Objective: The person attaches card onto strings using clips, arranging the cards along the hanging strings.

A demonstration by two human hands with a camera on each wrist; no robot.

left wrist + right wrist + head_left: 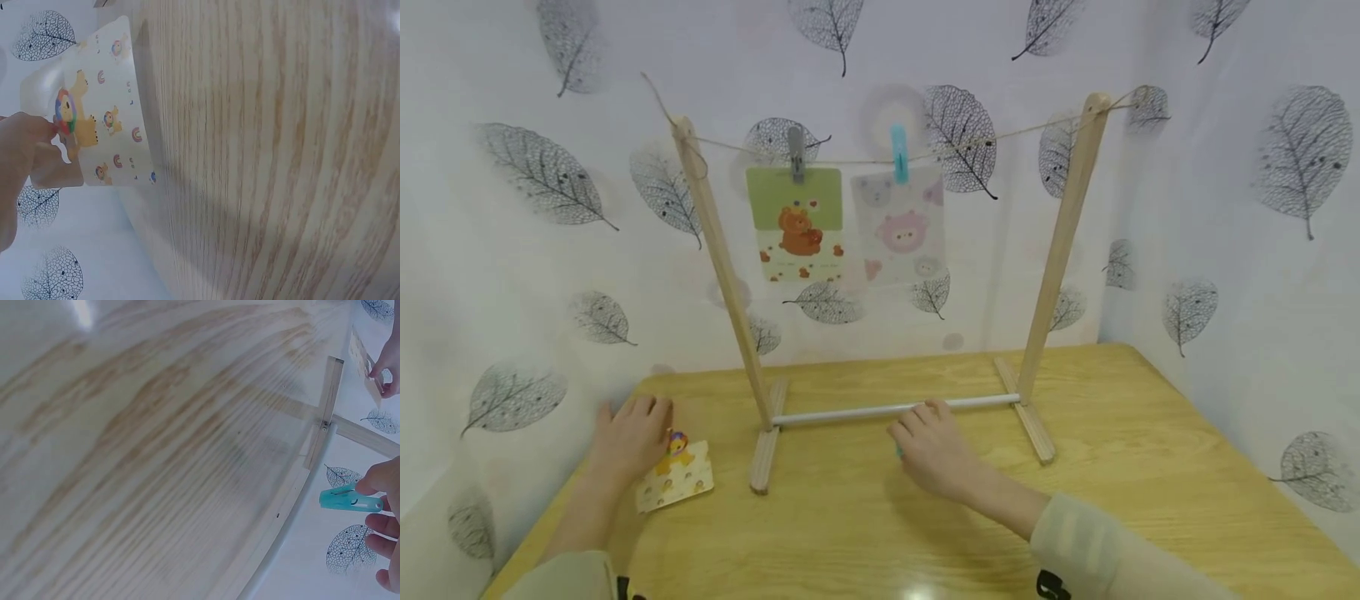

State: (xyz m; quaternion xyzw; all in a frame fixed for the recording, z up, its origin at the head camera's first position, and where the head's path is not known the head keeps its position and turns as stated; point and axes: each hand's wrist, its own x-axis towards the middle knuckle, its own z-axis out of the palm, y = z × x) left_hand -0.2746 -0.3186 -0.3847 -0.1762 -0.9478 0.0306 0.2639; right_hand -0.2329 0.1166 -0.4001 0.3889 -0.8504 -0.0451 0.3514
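Note:
My left hand (631,442) pinches a cream card (115,119) printed with a lion and small rainbows, at the left of the table. In the left wrist view the card stands tilted, one edge near the tabletop. My right hand (936,450) is in front of the rack's white bar and holds a teal clothespin (351,499) between thumb and fingers. Only a sliver of that peg shows in the head view. On the string (1000,136) above hang a green bear card (797,200) under a grey clothespin (796,154) and a pale pink card (901,233) under a blue clothespin (899,154).
A wooden rack stands at mid-table, with a left post (722,267), a right post (1063,250), flat feet and a white crossbar (850,412). Behind and on both sides hangs a white curtain (1210,167) with leaf prints. The wooden table (820,533) reaches to it.

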